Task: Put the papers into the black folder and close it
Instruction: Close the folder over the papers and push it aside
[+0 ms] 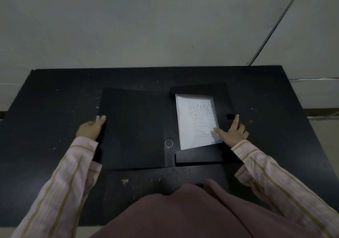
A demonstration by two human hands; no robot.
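Note:
The black folder lies open on the dark table. Its left cover is slightly raised, and my left hand grips that cover's left edge. The white printed papers lie in the folder's right half, framed by black flaps at the top, the right and the bottom. My right hand rests there with fingers spread: the thumb presses on the papers' lower right corner, and the index finger points up along the right flap near a small black tab.
The black table stands against a pale wall, its far edge just behind the folder. My striped sleeves and a dark red garment fill the near side. Pale floor shows to the right of the table.

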